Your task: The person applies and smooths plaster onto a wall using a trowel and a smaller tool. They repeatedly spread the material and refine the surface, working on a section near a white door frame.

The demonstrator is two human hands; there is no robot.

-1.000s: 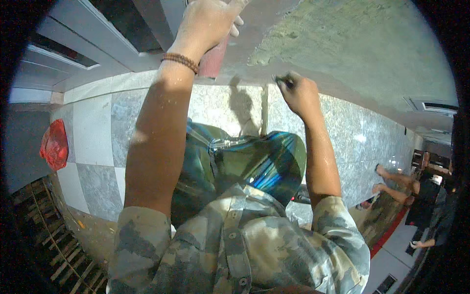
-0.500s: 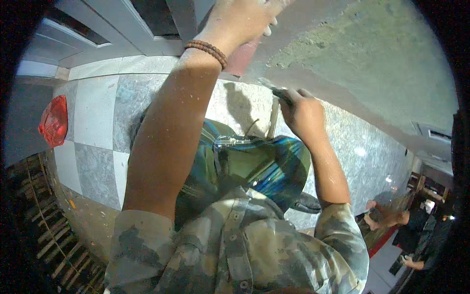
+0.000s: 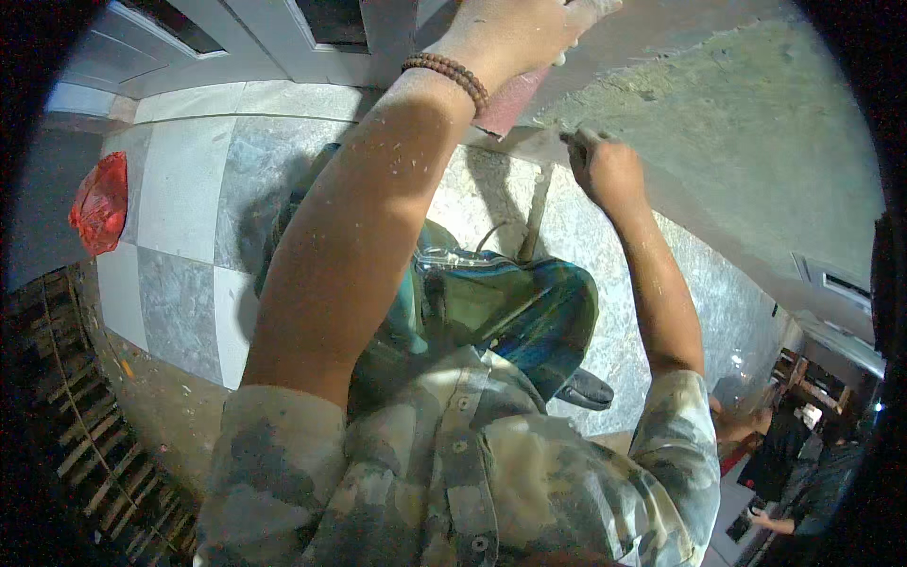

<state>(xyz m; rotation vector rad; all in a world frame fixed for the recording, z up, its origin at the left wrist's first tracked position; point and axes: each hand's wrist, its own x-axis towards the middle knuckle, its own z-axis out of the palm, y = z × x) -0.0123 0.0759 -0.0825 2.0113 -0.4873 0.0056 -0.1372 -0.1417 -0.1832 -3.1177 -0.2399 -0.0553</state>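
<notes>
My left hand (image 3: 515, 36), dusty and wearing a brown bead bracelet, is at the grey wall (image 3: 746, 113) near the top edge. A pinkish-red sheet like sandpaper (image 3: 512, 102) sticks out beneath its palm, and the fingertips are partly cut off by the picture's edge. My right hand (image 3: 607, 168) is curled close to the lower part of the wall, right of the sheet. Something small and dark seems to show at its fingertips, too unclear to name. Rough greenish-grey plaster covers part of the wall beside smoother grey.
A grey panelled door (image 3: 274, 42) stands at upper left. A red plastic bag (image 3: 99, 203) lies on the tiled floor (image 3: 179, 189). Dark slatted boards (image 3: 104, 435) are at lower left. A thin stick (image 3: 535, 213) rests ahead of my knees. Another person (image 3: 803, 463) is at lower right.
My left hand and the sheet have shifted right along the wall. My right hand has moved up and slightly right; the dark thing in its fingers shows less now.
</notes>
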